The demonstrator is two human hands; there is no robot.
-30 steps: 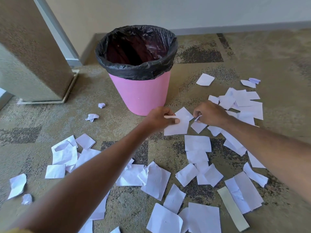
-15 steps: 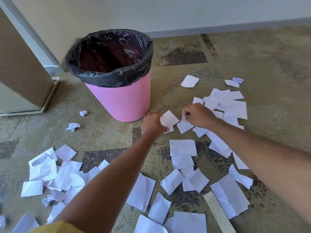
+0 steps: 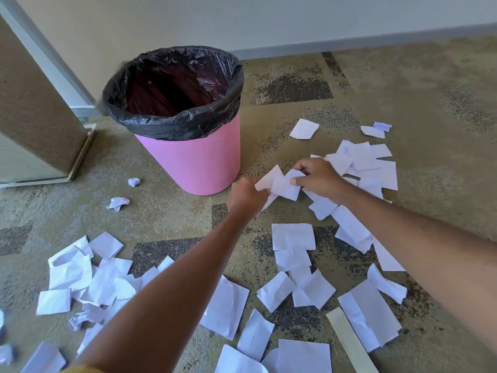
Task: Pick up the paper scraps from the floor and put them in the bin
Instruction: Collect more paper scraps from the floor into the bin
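Nearest, loose scraps (image 3: 225, 305) lie flat all over the carpet (image 3: 430, 109), not yet gathered, and both arms reach out past them. Beyond, the left hand (image 3: 246, 196) is fisted round a scrap (image 3: 265, 181) while the right hand (image 3: 318, 177) pinches another (image 3: 286, 184) against it, probably bunching them into one wad to carry; farthest, the bin (image 3: 193, 160) stands just beside the left hand, its black liner (image 3: 172, 127) open for the drop

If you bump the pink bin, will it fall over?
Probably it would tip easily: the bin stands tall on a narrower base, and its bag looks empty, so likely light. On carpet it would hardly slide.
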